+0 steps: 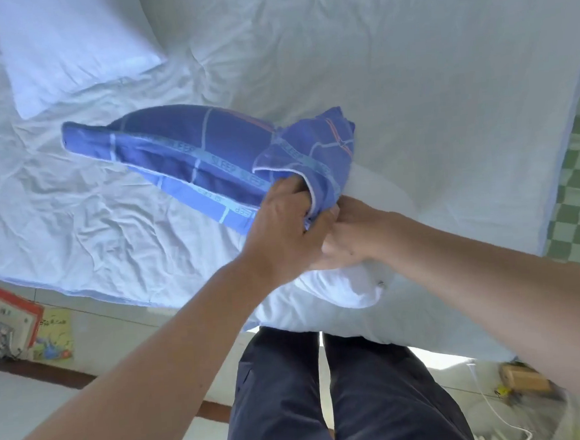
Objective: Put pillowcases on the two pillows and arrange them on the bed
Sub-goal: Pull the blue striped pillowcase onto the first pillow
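Bare forearms, no sleeves in view, left hand (282,230), right hand (351,236); dark navy trousers (328,395), plain.

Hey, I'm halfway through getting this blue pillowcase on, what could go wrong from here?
1. The blue pillowcase is bunched at its opening, where the left hand grips it; the fabric may snag instead of sliding on.
2. The white pillow overhangs the bed edge under the right hand; it might slip to the floor.
3. The second pillow is still bare.
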